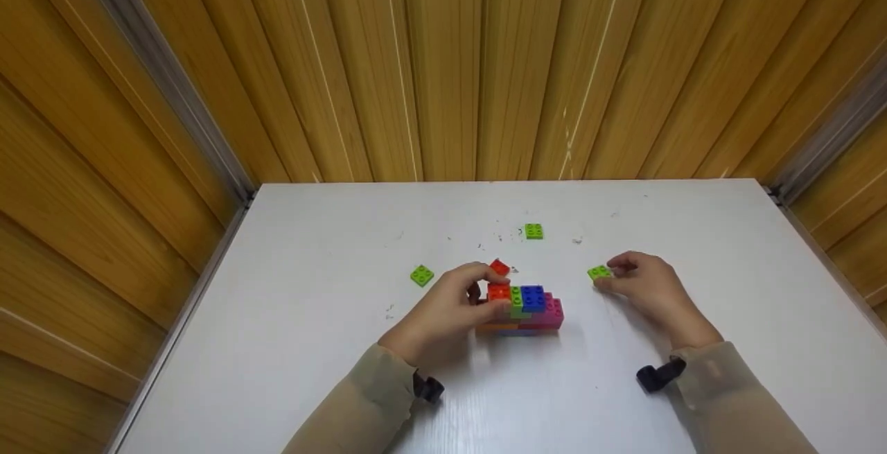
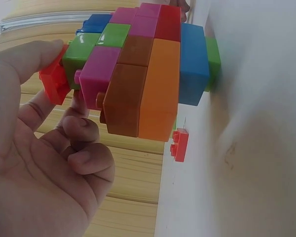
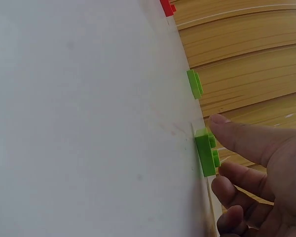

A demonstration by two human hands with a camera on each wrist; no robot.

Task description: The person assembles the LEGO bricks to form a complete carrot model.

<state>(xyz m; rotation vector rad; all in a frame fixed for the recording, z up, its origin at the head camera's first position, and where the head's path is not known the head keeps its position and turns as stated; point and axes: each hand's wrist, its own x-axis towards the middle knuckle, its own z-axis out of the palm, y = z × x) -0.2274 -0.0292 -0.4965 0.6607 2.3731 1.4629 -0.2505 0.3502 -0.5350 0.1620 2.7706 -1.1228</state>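
My left hand (image 1: 454,301) holds a red brick (image 1: 498,292) between thumb and fingers at the left end of a stack of toy bricks (image 1: 540,319). In the left wrist view the stack's orange brick (image 2: 159,89), brown brick (image 2: 126,98) and blue brick (image 2: 193,64) show, and the pinched red brick (image 2: 54,76) sits tilted beside a green one. To the right, my right hand (image 1: 648,287) is at a small green brick (image 1: 598,272) on the table. In the right wrist view the thumb and fingers stand loosely spread around that green brick (image 3: 205,153), without a visible grip.
Another green brick (image 1: 533,231) lies behind the stack, and one more green brick (image 1: 422,275) lies left of it. A loose red brick (image 1: 499,267) is just behind the left fingers. The white table (image 1: 332,232) is bordered by wood-patterned walls (image 1: 443,66).
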